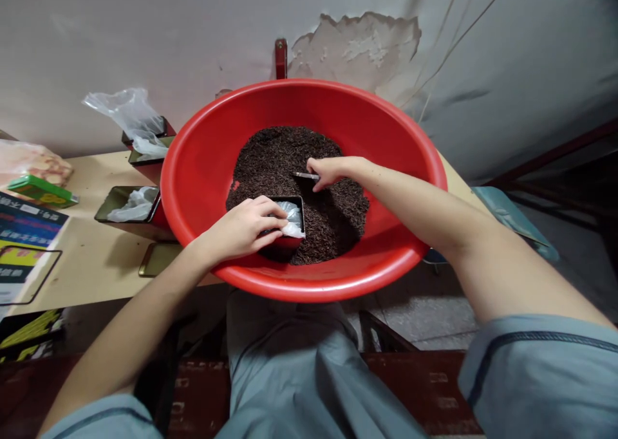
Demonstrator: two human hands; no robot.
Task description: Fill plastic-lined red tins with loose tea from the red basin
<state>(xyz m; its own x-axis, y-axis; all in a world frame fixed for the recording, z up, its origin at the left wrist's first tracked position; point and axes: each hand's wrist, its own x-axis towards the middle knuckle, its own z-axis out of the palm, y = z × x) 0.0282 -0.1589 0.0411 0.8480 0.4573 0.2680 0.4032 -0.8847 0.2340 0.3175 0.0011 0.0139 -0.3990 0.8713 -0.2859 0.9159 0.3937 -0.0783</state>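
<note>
A wide red plastic basin (318,289) holds a heap of dark, dry loose tea leaves (290,148). Inside it, on the near left part of the heap, stands a rectangular tin (284,246) lined with a clear plastic bag (292,212). My left hand (248,228) grips the tin, fingers bent over its rim and pressing on the bag's edge. Above the middle of the tea, my right hand (331,170) is closed around a small metal scoop (305,176), its flat end pointing left. The fingers partly hide its handle.
Left of the basin, a pale table (116,271) carries open tins (138,210) with plastic liners, a tin lid (160,260), a green box (43,193) and printed packaging (31,233). A wall (193,40) with peeling paint rises behind. A blue-green stool (516,223) stands at right.
</note>
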